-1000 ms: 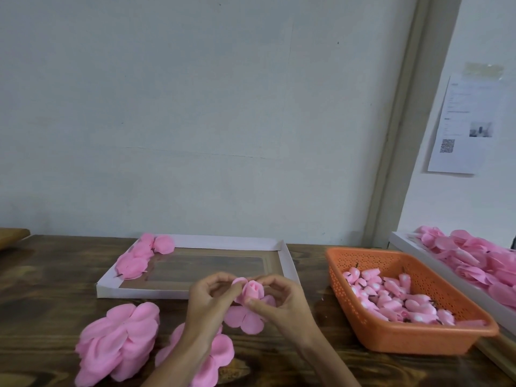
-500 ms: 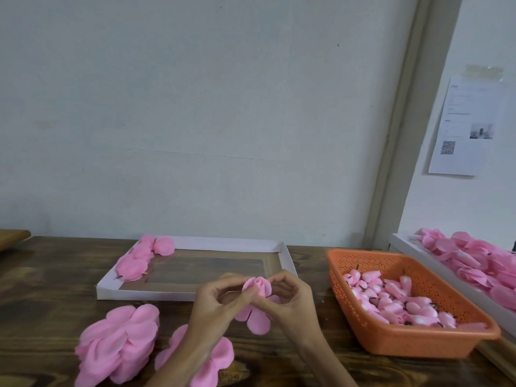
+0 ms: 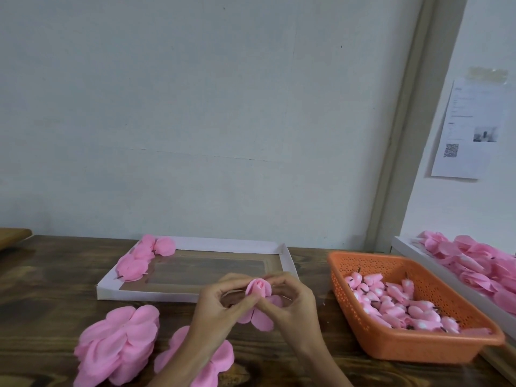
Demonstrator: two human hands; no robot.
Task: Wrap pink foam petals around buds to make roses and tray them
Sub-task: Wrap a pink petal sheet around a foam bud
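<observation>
A half-formed pink foam rose [image 3: 258, 289] sits between both hands above the dark wooden table. My left hand [image 3: 223, 305] pinches its left side with thumb and fingers. My right hand [image 3: 293, 300] pinches the other side, fingers curled over the top. Loose petals of the same piece [image 3: 261, 319] hang below the bud. Behind the hands lies a flat white tray [image 3: 287, 258] with a few finished roses [image 3: 139, 259] in its far left corner. An orange basket [image 3: 418, 350] at the right holds several buds [image 3: 391, 300].
Two stacks of pink petal sheets lie near the front edge, the larger petal stack [image 3: 117, 344] at the left, the smaller stack [image 3: 220, 356] partly under my left forearm. A white box [image 3: 435, 269] full of pink petals stands at the far right. A wall runs behind the table.
Both hands have lifted the rose slightly and moved right. The petals have been folded closer round the bud, and my fingers have closed in tighter on it.
</observation>
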